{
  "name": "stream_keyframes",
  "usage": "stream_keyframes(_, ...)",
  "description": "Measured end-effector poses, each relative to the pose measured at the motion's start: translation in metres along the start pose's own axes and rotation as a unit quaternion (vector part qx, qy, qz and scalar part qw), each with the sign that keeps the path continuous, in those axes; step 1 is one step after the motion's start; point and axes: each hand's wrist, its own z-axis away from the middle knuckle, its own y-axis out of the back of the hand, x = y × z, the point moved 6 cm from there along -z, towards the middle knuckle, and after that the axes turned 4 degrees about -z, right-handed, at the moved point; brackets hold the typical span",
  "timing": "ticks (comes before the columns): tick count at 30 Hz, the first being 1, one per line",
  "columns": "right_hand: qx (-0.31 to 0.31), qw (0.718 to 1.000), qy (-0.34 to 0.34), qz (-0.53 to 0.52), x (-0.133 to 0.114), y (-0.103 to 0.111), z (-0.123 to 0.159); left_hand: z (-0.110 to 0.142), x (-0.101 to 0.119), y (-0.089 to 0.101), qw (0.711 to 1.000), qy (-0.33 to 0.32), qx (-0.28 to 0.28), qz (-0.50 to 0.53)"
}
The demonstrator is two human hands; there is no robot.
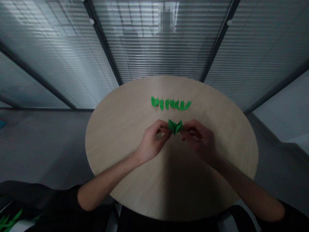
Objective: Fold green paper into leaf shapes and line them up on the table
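Round wooden table (116,141), glass partition (159,54), grey floor (43,145)

An office meeting room: a round pale-wood counter (109,151) stands on a grey floor (41,145), with glass partitions (60,64) behind it, fitted with slatted blinds (169,58) and divided by dark metal frames (103,45).

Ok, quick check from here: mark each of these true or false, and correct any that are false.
1. The left hand and right hand both grip a folded green paper piece. True.
2. A row of small green paper folds lies on the table beyond the hands. True.
3. The table is square. False: it is round, with a light wood top.
4. The right hand holds scissors. False: it pinches the folded green paper piece.
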Motion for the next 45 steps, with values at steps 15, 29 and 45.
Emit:
stream_keyframes(15,-0.080,0.986,-0.121,-0.082,0.016,-0.011,-0.001,-0.002,-0.007,-0.008,0.978,0.115,-0.053,0.168)
stream_keyframes(29,-0.040,0.991,-0.109,-0.073,0.013,-0.010,0.000,0.003,-0.005,-0.010,0.983,0.057,-0.002,0.175)
stream_keyframes(45,-0.074,0.997,-0.027,0.025,0.003,-0.008,0.002,0.004,0.000,-0.008,0.985,0.059,0.010,0.160)
